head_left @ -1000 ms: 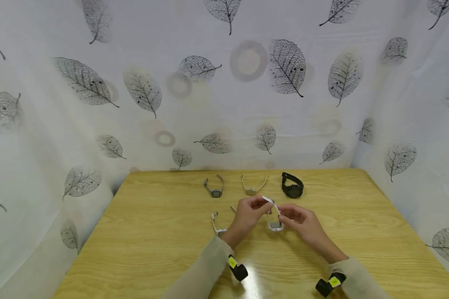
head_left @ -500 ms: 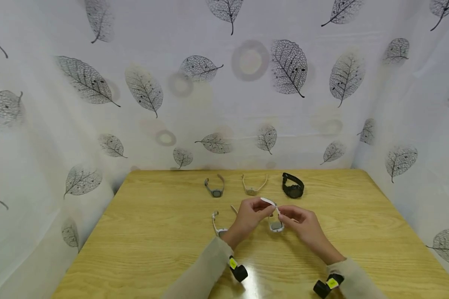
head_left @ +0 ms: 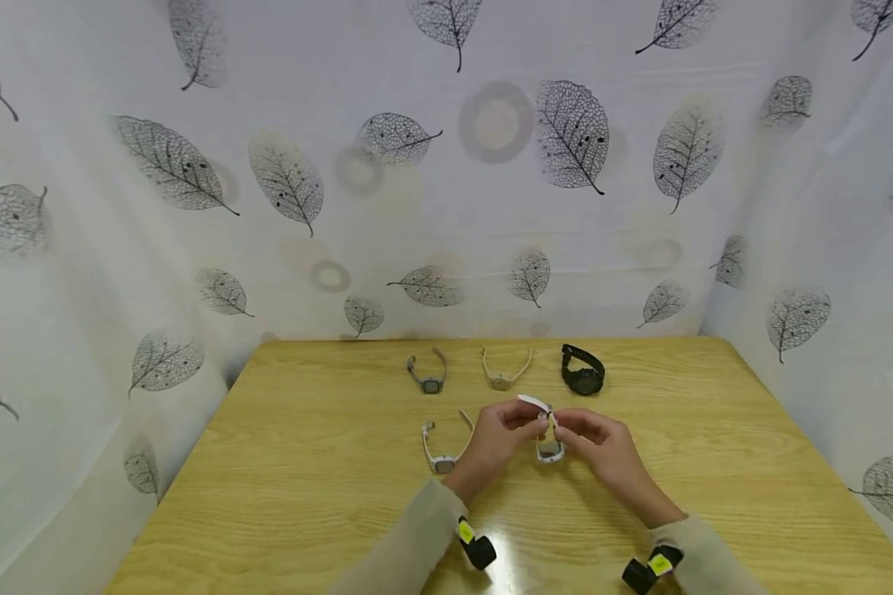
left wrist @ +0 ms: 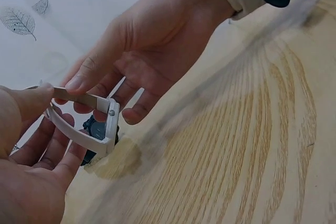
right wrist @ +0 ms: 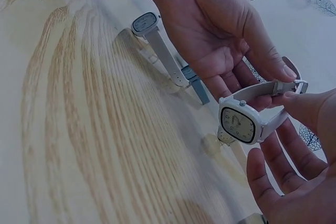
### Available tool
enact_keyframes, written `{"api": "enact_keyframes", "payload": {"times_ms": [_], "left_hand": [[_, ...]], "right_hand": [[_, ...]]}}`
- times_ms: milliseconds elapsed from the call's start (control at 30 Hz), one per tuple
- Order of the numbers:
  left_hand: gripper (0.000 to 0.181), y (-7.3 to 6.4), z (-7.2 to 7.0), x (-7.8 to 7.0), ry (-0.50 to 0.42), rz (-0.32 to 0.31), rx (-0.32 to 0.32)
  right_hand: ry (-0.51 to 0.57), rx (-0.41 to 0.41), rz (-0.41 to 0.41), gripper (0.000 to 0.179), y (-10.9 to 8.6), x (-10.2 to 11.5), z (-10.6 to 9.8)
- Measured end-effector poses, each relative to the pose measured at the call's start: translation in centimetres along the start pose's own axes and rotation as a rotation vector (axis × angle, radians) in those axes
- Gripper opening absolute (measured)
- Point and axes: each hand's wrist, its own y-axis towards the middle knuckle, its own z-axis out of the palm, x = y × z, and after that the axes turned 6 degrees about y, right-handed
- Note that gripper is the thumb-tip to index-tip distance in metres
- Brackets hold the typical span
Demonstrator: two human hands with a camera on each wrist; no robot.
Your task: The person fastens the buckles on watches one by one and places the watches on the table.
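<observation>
A white wristwatch [head_left: 550, 452] with a square case is held up between both hands, its strap bent into a loop and its case hanging lowest. My left hand [head_left: 494, 442] pinches the strap from the left, thumb near the metal buckle [right wrist: 300, 84]. From the right, my right hand [head_left: 603, 446] pinches the strap between thumb and fingers. The right wrist view shows the light dial [right wrist: 238, 124] with dark numerals. One strap end [head_left: 533, 402] sticks up past the left fingertips. Another white watch [head_left: 443, 465] lies left of my left hand, partly behind the wrist.
Along the back of the wooden table [head_left: 305, 496] lie a grey watch [head_left: 432, 385], a cream watch [head_left: 500, 383] and a black watch [head_left: 584, 379]. A leaf-printed white curtain [head_left: 446, 215] hangs behind and at both sides.
The left thumb has shifted slightly lower along the strap near the buckle. More of the white watch beside the left wrist shows now. The right hand has barely moved.
</observation>
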Motion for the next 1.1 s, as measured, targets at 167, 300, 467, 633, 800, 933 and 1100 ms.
{"api": "enact_keyframes", "payload": {"times_ms": [167, 300, 467, 633, 800, 933, 1100], "left_hand": [[0.014, 0.0, 0.1, 0.3, 0.006, -0.005, 0.01], [0.016, 0.1, 0.0, 0.5, 0.027, 0.009, 0.01], [0.018, 0.3, 0.1, 0.6, 0.03, -0.005, -0.006], [0.016, 0.3, 0.4, 0.4, 0.047, -0.028, -0.031], [0.015, 0.6, 0.5, -0.1, 0.099, 0.01, -0.07], [0.014, 0.9, 0.3, -0.5, 0.213, 0.078, -0.104], [0.01, 1.1, 0.0, -0.5, 0.341, 0.122, -0.127]], "right_hand": [[-0.004, -0.006, 0.003, 0.028, -0.1, 0.0, 0.0], [-0.004, -0.008, 0.014, 0.029, -0.1, 0.1, 0.1], [-0.017, -0.013, 0.02, 0.028, -0.1, 0.0, 0.2], [0.006, -0.005, 0.023, 0.03, -0.1, -0.1, 0.2], [0.053, 0.031, -0.005, 0.035, 0.1, 0.4, -0.3], [-0.018, 0.041, -0.044, 0.034, 0.7, 1.5, -1.0], [-0.166, 0.04, -0.095, 0.029, 1.6, 2.9, -1.6]]}}
